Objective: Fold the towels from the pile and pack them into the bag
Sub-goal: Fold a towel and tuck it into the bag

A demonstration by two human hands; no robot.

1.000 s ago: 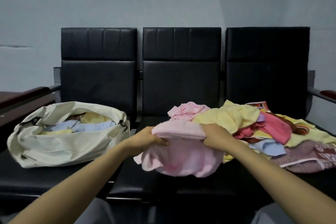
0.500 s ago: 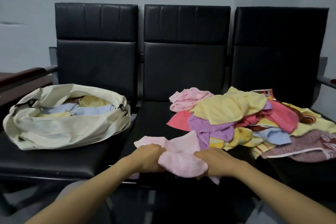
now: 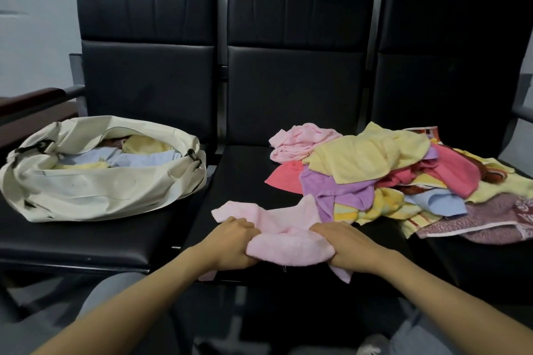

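Gripping a pale pink towel [image 3: 288, 248] from both ends, the two hands work at the front edge of the middle seat [image 3: 245, 181] of a black three-seat row. The left hand [image 3: 235, 242] has its fingers curled around the left end of the towel, and the right hand [image 3: 347, 245] is closed on the right end in the same way. The hands are a little apart, with a thick folded roll of the cloth between them. Behind the roll, a part of the towel lies flat on the seat, and two small corners hang over the front edge, one below each hand.

The bag [image 3: 86, 193] is cream-coloured and lies on the left seat [image 3: 72, 239], well apart from the hands. Its mouth is open, and light blue and pale yellow towels [image 3: 144, 157] are visible inside. The pile [image 3: 375, 173] of loose towels is on the right, spread over the back-right part of the middle seat and over the right seat [image 3: 476, 265]. On top lies a yellow towel [image 3: 369, 155], with a purple towel [image 3: 340, 190] under it and a patterned mauve towel [image 3: 490, 216] at the near right side. The purple towel comes very near the pink towel in the hands; I cannot tell if they touch.
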